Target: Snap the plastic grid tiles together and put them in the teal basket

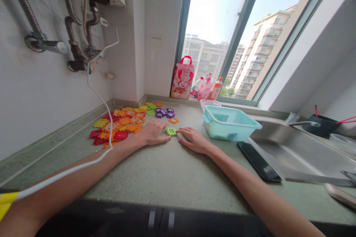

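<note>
A small green toothed plastic piece lies on the speckled countertop between my two hands. My left hand rests flat on the counter just left of it, fingers stretched toward it and touching its edge. My right hand lies palm down just right of the piece, fingers pointing at it, holding nothing. Behind my left hand spreads a pile of flat toothed pieces in orange, red, yellow, green and purple.
A pale teal plastic bin stands right of my hands, beside a steel sink with a tap. A dark flat slab lies at the sink's edge. Bottles and a red-handled bag stand at the window. A white cable hangs over my left arm.
</note>
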{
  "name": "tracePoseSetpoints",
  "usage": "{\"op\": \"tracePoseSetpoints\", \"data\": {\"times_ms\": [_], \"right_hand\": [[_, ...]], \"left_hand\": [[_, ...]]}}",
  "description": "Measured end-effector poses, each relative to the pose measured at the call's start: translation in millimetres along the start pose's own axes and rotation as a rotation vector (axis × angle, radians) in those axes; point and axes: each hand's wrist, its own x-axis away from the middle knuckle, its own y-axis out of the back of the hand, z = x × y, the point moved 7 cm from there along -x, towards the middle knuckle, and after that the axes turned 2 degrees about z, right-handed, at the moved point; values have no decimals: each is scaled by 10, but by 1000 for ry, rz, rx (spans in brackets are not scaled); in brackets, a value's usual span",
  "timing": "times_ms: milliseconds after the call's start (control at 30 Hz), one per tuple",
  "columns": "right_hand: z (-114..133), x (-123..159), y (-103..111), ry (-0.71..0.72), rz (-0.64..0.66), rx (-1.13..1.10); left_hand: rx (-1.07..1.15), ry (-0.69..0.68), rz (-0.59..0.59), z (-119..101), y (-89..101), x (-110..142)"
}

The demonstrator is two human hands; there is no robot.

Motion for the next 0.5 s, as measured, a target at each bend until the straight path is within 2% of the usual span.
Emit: {"op": "tracePoseSetpoints", "data": {"times_ms": [167,300,500], "right_hand": [[10,15,59,5,-18,-44],[103,30,122,39,-35,-92],[368,43,192,144,-23,-110]], "left_hand": [[135,-162,74,-76,-54,-21],[173,-196,67,-74,-59,-28],[213,-210,66,-103,-25,-16]]}}
